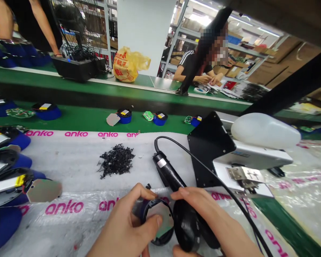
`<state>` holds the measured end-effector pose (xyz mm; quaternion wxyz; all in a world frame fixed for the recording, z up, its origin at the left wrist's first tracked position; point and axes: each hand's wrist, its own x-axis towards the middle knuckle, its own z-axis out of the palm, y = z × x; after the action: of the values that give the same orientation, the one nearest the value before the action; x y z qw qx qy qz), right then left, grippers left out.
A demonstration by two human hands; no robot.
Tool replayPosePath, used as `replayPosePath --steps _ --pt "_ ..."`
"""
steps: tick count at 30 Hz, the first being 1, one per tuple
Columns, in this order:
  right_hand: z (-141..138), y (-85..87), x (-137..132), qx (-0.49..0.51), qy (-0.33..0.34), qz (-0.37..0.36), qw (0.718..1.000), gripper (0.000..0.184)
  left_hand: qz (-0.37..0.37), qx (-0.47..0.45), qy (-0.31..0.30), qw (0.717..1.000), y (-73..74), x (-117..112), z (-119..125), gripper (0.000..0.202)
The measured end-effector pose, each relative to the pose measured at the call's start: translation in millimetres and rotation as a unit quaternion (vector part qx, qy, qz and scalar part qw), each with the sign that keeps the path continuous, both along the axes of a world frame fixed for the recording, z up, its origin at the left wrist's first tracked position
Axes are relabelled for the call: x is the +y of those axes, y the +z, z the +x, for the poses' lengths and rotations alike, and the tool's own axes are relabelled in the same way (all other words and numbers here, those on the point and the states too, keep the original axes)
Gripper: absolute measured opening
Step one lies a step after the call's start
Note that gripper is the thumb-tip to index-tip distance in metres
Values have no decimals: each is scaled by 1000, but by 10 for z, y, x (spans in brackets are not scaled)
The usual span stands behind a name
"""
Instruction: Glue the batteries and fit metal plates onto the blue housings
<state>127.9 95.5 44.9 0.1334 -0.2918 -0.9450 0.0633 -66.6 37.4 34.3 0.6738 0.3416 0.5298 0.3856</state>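
Stock first, at the left edge: blue-based units with yellow-taped cells inside lie stacked near us, and one shiny flat disc pokes out from them onto the plastic sheet printed with pink lettering. Further in, a loose pile of small black parts sits on the sheet, well apart from our hands.

Our left hand is clasped on the round black housing, thumb on its near rim and fingers curled over the far rim. The piece sits low at the near edge, just left of centre, with a pale disc showing inside the ring.

Touching it on the right, our right hand is wrapped around the corded black tool, forefinger stretched along its barrel. Its cable loops off the far end and trails right. We cannot see the working tip; it is hidden among the dark bulk under the fingers.

To do this well, we judge that the housing should be pressed flat and pinched firmly so it cannot spin. The tool should meet it squarely, and the cable wants slack so it does not drag the barrel sideways.

To the right, a black plate leans against a white machine.
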Motion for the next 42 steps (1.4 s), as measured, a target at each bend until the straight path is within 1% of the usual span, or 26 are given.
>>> replayPosePath --steps 7,11,14,16,18,20,22,25,27,31,33,35,37,39,41,42 --pt "-26 -22 -17 20 1 -15 1000 65 2 6 -1 1000 -26 -10 -9 36" --pt "-7 -42 -57 31 -4 -22 999 67 3 -17 -6 1000 -87 -18 -3 35" --pt "15 -48 -77 30 9 -1 999 62 29 -65 -14 997 -158 -31 -39 40" --pt "8 -46 -71 29 45 47 997 52 40 -106 -33 993 -206 -40 -104 41" --pt "-23 -39 -47 25 82 94 992 43 41 -163 -52 984 -251 -44 -189 38" --pt "-63 -28 -11 16 104 117 988 43 43 -226 -61 971 -297 -43 -268 33" --pt "-95 -14 26 -7 112 115 987 47 46 -270 -72 959 -339 -40 -317 31" --pt "-108 4 69 -34 133 99 986 51 53 -288 -84 952 -362 -33 -338 36" --pt "-102 11 84 -43 140 95 985 53 53 -276 -88 956 -333 -33 -346 42" --pt "-115 7 84 -55 140 105 983 53 39 -247 -110 962 -227 -59 -403 44" --pt "-140 4 72 -57 136 107 983 52 60 -241 -128 960 -184 -83 -422 47" --pt "-158 7 51 -49 125 126 983 48 85 -199 -143 966 -149 -102 -397 51" --pt "-142 18 25 -26 104 155 982 47 86 -113 -121 982 -121 -105 -310 46" --pt "-79 34 2 -14 96 154 983 54 71 -36 -68 995 -111 -93 -184 37" --pt "8 37 -4 3 82 129 988 56 62 -16 -22 998 -120 -71 -70 34" --pt "46 27 3 17 54 127 990 53 59 -16 -15 998 -128 -58 -33 35"
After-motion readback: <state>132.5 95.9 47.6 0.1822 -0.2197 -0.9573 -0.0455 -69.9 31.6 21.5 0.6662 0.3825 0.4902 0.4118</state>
